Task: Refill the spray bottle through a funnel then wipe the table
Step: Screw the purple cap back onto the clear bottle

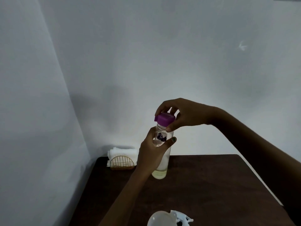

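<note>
Table (203, 185): dark wood, its far-left corner set into the meeting of two pale walls; it carried everything below.

Bottle (161, 160): clear, tall, held upright above the table's far edge, a shallow layer of yellowish liquid at the bottom; likely the refill supply, kept vertical so nothing spilled.

Left hand (153, 152): wrapped closed around the bottle's middle, steadying it against twisting.

Right hand (180, 115): fingers closed from above on the purple cap (164, 119), seemingly to turn it; loosening or tightening could not be told.

Napkins (123, 154): white stack in a wire holder (123, 163) at the far-left corner, handy for wiping.

Funnel (158, 219): white, at the near edge, partly cut off.

Spray head (184, 218): white, just beside the funnel; the spray bottle itself was not visible.
</note>
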Demonstrator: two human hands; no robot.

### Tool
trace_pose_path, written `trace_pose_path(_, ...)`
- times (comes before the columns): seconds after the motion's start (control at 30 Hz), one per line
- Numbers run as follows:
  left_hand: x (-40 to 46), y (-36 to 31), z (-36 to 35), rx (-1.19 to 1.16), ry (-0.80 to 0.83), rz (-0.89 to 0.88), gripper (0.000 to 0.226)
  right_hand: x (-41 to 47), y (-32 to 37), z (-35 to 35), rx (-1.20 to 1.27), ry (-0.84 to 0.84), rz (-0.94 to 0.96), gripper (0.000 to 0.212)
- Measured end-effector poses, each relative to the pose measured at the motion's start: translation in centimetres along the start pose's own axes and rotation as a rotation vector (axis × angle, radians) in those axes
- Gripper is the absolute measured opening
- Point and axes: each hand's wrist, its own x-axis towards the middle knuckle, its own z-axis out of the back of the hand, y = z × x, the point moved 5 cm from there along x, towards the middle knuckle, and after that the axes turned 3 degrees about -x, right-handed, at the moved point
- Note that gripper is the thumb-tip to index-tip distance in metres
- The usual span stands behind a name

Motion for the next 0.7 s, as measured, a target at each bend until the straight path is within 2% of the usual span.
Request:
trace_pose_path(0.23, 0.1, 0.2, -0.1, -0.018, 0.067, -0.003, 0.057, 0.7, 1.0, 0.8, -0.074, 0.147, 0.035, 0.049)
trace_pose_path(0.43, 0.0, 0.4, -0.1, -0.008, 0.031, -0.021, 0.047, 1.1, 1.4, 0.8, -0.274, 0.140, -0.102, 0.038)
trace_pose_path(0.57, -0.2, 0.8, -0.3, -0.024, 0.032, -0.003, 0.056, 1.2, 1.3, 0.1, -0.381, 0.094, -0.251, 0.057)
trace_pose_path(0.7, -0.5, 1.1, -0.3, -0.029, 0.039, -0.001, 0.054, 1.2, 1.3, 0.0, -0.723, -0.016, -0.303, 0.073)
